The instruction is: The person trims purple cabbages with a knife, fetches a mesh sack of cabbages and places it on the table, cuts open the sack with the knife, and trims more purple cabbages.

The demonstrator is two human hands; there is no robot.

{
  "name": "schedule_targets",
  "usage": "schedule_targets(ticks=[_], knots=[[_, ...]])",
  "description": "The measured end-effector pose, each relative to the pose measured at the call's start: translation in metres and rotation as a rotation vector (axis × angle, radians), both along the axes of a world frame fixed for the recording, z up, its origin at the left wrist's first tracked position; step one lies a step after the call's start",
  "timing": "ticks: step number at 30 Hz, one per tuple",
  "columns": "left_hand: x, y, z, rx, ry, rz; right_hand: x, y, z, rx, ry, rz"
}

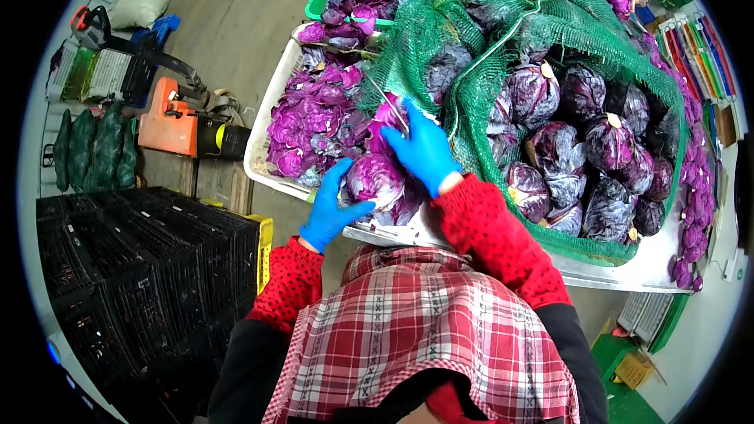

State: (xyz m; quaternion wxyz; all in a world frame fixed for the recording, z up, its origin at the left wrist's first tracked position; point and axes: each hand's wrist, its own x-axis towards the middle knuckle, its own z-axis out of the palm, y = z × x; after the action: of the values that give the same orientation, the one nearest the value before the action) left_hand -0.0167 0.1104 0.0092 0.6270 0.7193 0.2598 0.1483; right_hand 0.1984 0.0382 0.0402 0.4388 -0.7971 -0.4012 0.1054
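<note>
The left hand (331,210), thumb and fingers spread wide, is cupping a red cabbage (375,180) at the frame's centre. The right hand (426,151) is gripping a thin blade (396,112) just above. Right of centre, a green mesh bag (581,29) is holding more heads (609,144).
</note>
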Motion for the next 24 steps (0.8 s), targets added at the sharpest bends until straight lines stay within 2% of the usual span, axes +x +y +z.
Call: schedule_targets(ticks=[1, 2, 4, 7, 8, 10, 11, 12, 13, 14, 16, 18, 20, 21, 22, 24], knots=[[0.003, 0.000, -0.003, 0.152, 0.016, 0.039, -0.006, -0.015, -0.007, -0.036, 0.119, 0.137], [0.008, -0.002, -0.006, 0.301, 0.031, 0.084, -0.008, -0.034, 0.004, -0.281, 0.215, 0.275], [0.020, -0.009, 0.005, 0.362, -0.001, 0.121, -0.031, -0.060, -0.022, -0.156, 0.363, 0.202], [0.030, -0.007, 0.008, 0.540, 0.003, 0.244, -0.038, -0.070, -0.029, -0.016, 0.757, 0.160], [0.032, 0.002, 0.000, 0.539, 0.006, 0.244, -0.039, -0.072, -0.029, -0.017, 0.760, 0.160], [0.024, 0.034, -0.028, 0.458, 0.367, 0.297, -0.043, -0.075, -0.028, -0.040, 0.685, 0.110], [0.021, 0.059, -0.043, 0.551, 0.578, 0.205, -0.042, -0.075, -0.024, -0.011, 0.694, 0.113], [0.025, 0.075, -0.035, 0.642, 0.786, 0.113, -0.042, -0.076, -0.025, -0.004, 0.695, 0.116], [0.020, 0.074, -0.028, 1.030, 0.594, 0.231, -0.041, -0.076, -0.028, -0.043, 0.655, 0.128], [0.020, 0.072, -0.021, 1.055, 0.408, 0.341, -0.040, -0.076, -0.032, -0.082, 0.617, 0.133], [0.027, 0.041, 0.039, 0.553, 0.116, 0.067, -0.040, -0.070, -0.054, 0.064, 0.808, 0.064], [0.026, 0.010, 0.054, 0.660, 0.160, -0.302, -0.030, -0.057, -0.049, -0.013, 0.661, 0.086], [0.021, 0.003, 0.036, 0.697, 0.251, -0.255, -0.021, -0.034, -0.039, -0.137, 0.449, 0.024], [0.018, 0.005, 0.026, 0.551, 0.205, -0.143, -0.018, -0.025, -0.043, -0.066, 0.425, 0.018], [0.015, 0.007, 0.017, 0.405, 0.157, -0.029, -0.013, -0.018, -0.044, -0.120, 0.478, 0.001], [0.011, 0.001, 0.005, 0.341, 0.131, 0.062, -0.012, -0.016, -0.033, -0.169, 0.521, 0.105]])
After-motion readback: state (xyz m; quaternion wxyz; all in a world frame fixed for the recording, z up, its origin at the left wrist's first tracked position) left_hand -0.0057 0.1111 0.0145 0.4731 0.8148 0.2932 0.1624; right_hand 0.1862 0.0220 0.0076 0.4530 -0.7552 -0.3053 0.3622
